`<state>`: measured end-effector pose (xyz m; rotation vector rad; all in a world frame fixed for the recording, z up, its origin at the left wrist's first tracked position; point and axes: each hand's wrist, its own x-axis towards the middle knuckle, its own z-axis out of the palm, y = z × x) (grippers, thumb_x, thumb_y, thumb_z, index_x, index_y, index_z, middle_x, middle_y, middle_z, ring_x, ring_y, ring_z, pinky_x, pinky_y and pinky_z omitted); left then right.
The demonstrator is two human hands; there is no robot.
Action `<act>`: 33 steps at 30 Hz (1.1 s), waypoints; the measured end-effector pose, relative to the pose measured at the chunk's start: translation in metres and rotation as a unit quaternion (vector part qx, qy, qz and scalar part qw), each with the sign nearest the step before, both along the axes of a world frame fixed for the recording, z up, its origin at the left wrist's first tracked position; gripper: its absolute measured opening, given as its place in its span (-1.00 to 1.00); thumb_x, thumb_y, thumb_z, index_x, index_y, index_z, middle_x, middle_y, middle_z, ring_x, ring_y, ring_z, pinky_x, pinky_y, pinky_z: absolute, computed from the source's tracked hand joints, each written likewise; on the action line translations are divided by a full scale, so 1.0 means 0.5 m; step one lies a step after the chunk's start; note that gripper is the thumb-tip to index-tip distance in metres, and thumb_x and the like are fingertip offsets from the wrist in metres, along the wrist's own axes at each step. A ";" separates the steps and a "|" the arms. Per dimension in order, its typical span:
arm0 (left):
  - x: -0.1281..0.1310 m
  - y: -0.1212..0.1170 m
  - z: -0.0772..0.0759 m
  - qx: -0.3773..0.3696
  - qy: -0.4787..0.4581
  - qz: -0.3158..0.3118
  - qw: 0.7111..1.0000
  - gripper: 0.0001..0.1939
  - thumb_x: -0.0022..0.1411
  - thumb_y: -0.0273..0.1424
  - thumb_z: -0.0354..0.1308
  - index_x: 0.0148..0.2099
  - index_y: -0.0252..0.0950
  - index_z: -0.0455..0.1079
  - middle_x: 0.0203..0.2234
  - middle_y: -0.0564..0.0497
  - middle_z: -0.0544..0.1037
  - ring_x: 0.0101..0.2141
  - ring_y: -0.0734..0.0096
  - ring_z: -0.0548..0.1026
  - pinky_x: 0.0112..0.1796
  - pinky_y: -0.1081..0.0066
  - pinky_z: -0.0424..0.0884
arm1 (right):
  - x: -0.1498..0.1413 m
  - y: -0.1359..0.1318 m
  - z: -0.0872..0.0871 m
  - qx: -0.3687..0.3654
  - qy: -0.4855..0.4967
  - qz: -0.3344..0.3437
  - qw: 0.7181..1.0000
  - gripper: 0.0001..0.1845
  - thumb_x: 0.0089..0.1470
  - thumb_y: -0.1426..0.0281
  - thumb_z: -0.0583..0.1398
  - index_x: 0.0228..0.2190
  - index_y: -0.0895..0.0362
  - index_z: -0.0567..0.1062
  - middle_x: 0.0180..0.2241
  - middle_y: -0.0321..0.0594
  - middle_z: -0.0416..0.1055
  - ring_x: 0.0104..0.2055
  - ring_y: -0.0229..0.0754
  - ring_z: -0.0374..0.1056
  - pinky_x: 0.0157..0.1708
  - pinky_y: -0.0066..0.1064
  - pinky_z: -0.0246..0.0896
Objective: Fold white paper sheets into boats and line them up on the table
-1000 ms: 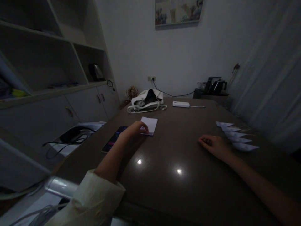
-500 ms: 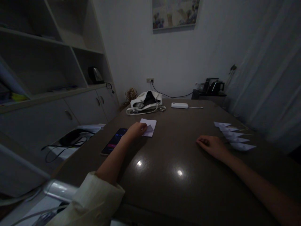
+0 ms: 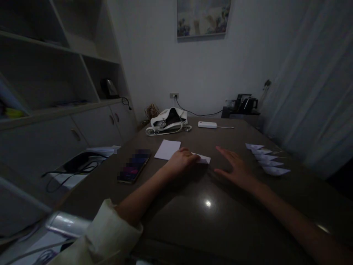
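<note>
My left hand (image 3: 182,160) is closed on a sheet of white paper (image 3: 203,158), whose right part sticks out past the fingers just above the tabletop. The rest of that sheet is hidden under the hand. Behind and to the left lies a stack of white paper (image 3: 167,149). My right hand (image 3: 237,171) hovers to the right of the sheet, fingers spread and holding nothing; a small gap separates it from the paper. Further right, several folded white paper boats (image 3: 271,162) stand in a row on the table.
A phone (image 3: 134,166) lies left of my left forearm on the brown table (image 3: 176,217). Toward the far edge are a white handbag (image 3: 168,121) and a white device (image 3: 207,124) with a short cable. Shelves (image 3: 63,73) line the left; a curtain (image 3: 309,92) hangs right.
My left hand has moved right from the paper stack, bringing a sheet with it. My right hand has shifted slightly left and its curled fingers have spread apart.
</note>
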<state>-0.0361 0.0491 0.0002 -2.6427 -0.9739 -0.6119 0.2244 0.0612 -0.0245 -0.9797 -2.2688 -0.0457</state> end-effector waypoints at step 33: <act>0.036 0.007 -0.070 -0.558 -0.565 -0.049 0.606 -0.61 -0.03 -0.32 0.32 -0.14 -0.39 0.43 -0.44 -0.03 0.56 -0.45 0.40 0.49 -0.36 0.43 0.36 | -0.025 -0.011 -0.012 -0.495 0.445 0.087 0.741 -0.61 -0.21 0.29 0.33 -0.26 0.15 0.49 -0.37 -0.20 0.53 -0.38 -0.17 0.44 -0.37 -0.35 0.35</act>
